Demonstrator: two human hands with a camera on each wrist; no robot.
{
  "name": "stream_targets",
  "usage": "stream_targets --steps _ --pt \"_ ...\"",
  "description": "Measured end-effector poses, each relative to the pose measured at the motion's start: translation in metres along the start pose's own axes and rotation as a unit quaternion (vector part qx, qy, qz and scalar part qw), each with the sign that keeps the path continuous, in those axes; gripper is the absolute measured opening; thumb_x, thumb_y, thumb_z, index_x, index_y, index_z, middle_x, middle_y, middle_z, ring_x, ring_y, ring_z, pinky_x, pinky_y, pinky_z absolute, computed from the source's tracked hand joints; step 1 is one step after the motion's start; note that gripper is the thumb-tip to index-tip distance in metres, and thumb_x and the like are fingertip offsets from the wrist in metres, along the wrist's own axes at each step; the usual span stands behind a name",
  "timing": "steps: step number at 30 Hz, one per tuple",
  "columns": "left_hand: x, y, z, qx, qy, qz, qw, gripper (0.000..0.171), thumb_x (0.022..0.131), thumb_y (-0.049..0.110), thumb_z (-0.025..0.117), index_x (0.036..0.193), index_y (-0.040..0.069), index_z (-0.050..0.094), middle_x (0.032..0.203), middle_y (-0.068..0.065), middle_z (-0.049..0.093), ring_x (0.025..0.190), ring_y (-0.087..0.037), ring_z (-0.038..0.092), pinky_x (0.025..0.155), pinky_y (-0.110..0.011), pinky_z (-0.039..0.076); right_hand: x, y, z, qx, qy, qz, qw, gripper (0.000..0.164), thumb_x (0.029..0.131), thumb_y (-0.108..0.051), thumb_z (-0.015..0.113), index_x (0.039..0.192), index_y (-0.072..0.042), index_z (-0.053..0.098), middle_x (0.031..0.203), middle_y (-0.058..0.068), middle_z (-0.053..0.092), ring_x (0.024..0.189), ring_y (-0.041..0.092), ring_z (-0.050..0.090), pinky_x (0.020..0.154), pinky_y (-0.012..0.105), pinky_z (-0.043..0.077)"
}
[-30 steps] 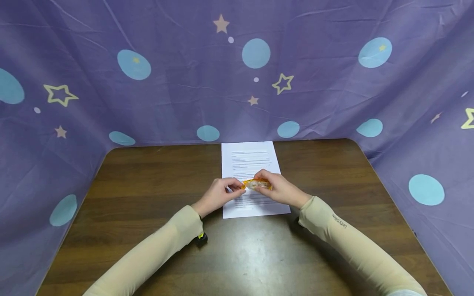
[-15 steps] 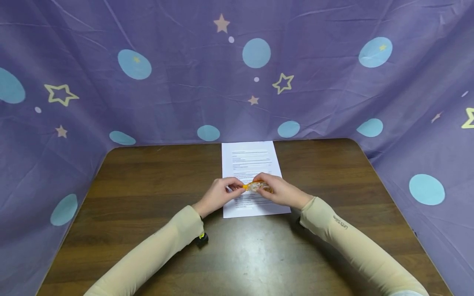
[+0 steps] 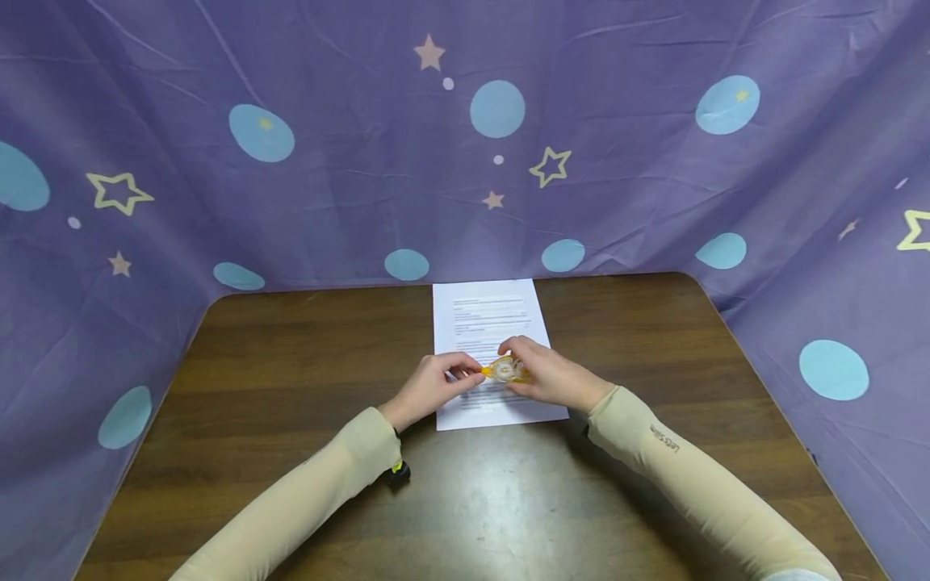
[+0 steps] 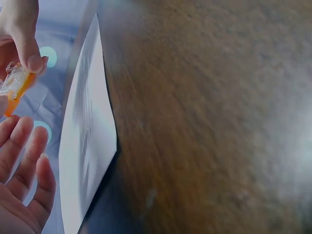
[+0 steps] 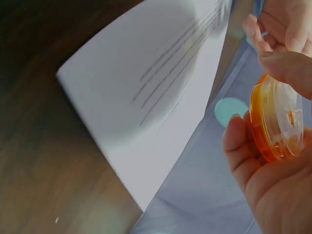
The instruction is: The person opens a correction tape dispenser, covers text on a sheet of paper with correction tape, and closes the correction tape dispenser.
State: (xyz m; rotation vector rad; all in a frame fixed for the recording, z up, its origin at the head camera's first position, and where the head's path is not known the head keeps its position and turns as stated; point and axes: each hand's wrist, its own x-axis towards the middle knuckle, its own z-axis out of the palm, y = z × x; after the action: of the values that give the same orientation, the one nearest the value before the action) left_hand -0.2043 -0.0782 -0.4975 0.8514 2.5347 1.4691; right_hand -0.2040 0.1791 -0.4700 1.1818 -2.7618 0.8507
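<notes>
An orange and clear correction tape dispenser (image 3: 504, 369) is held between both hands in the head view, above a printed sheet of paper (image 3: 490, 311). My left hand (image 3: 430, 389) pinches its narrow orange tip with thumb and forefinger; the other fingers are loosely bent in the left wrist view. My right hand (image 3: 561, 378) grips the rounded body from the right, thumb nearer me. In the right wrist view, the dispenser (image 5: 275, 117) shows its orange rim and clear side between thumb and fingers. The left fingertips partly hide the tip.
The paper lies on a brown wooden table (image 3: 305, 347), near the back edge. A purple curtain (image 3: 349, 105) with stars and blue dots hangs behind and on both sides. A small black device (image 3: 396, 474) hangs under the left wrist.
The dispenser has turned in my hands, from a narrower view to one showing its round reel. My right fingers have spread wider around it. My left hand keeps its pinch at the tip.
</notes>
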Motion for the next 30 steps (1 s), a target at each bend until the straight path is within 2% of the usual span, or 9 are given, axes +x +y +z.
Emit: stream_targets --steps 7,11,16,21,24,30 --pt "-0.006 -0.004 -0.007 0.026 -0.004 -0.017 0.9995 0.015 0.1 0.016 0.072 0.105 0.005 0.079 0.096 0.0 0.076 0.085 -0.01 0.065 0.073 -0.026 0.055 -0.006 0.025 -0.014 0.007 0.021 0.035 0.999 0.046 0.085 -0.005 0.084 0.119 -0.003 0.053 0.109 0.012 0.063 0.098 0.024 0.063 0.086 0.043 0.055" --pt "-0.011 -0.005 -0.012 0.063 -0.007 -0.004 0.998 0.017 0.101 0.018 0.071 0.107 0.004 0.079 0.098 0.0 0.076 0.085 -0.01 0.066 0.074 -0.026 0.056 -0.012 0.047 -0.025 0.007 0.027 0.059 0.998 0.043 0.085 -0.004 0.084 0.115 -0.001 0.053 0.105 0.012 0.063 0.095 0.025 0.062 0.084 0.044 0.054" --pt "-0.019 -0.006 -0.018 0.126 -0.012 0.011 0.9919 0.015 0.101 0.02 0.071 0.108 0.01 0.079 0.097 0.003 0.075 0.08 -0.006 0.063 0.072 -0.025 0.053 -0.023 0.078 -0.045 -0.018 0.014 0.097 0.995 0.038 0.086 -0.006 0.084 0.113 0.0 0.058 0.106 0.015 0.062 0.093 0.027 0.061 0.082 0.044 0.053" --pt "-0.027 -0.009 -0.021 0.156 -0.012 0.005 0.9877 0.015 0.102 0.022 0.07 0.109 0.013 0.079 0.099 0.006 0.074 0.078 -0.003 0.061 0.07 -0.024 0.051 -0.038 0.118 -0.067 -0.034 0.024 0.151 0.988 0.036 0.086 -0.01 0.083 0.113 0.005 0.065 0.108 0.022 0.056 0.094 0.031 0.056 0.084 0.047 0.051" --pt "-0.031 -0.008 -0.023 0.159 -0.017 -0.007 0.9872 0.015 0.101 0.023 0.07 0.11 0.014 0.079 0.098 0.008 0.073 0.078 -0.003 0.061 0.07 -0.024 0.051 -0.048 0.14 -0.077 -0.034 0.03 0.186 0.981 0.037 0.088 -0.012 0.082 0.115 0.008 0.066 0.109 0.026 0.054 0.098 0.035 0.052 0.087 0.05 0.048" --pt "-0.04 -0.006 -0.027 0.158 -0.022 -0.033 0.9866 0.015 0.102 0.023 0.07 0.111 0.015 0.079 0.094 0.011 0.069 0.076 -0.004 0.058 0.068 -0.025 0.049 -0.06 0.169 -0.091 -0.034 0.011 0.246 0.968 0.046 0.098 -0.018 0.073 0.127 0.015 0.059 0.119 0.034 0.051 0.107 0.043 0.052 0.095 0.059 0.045"
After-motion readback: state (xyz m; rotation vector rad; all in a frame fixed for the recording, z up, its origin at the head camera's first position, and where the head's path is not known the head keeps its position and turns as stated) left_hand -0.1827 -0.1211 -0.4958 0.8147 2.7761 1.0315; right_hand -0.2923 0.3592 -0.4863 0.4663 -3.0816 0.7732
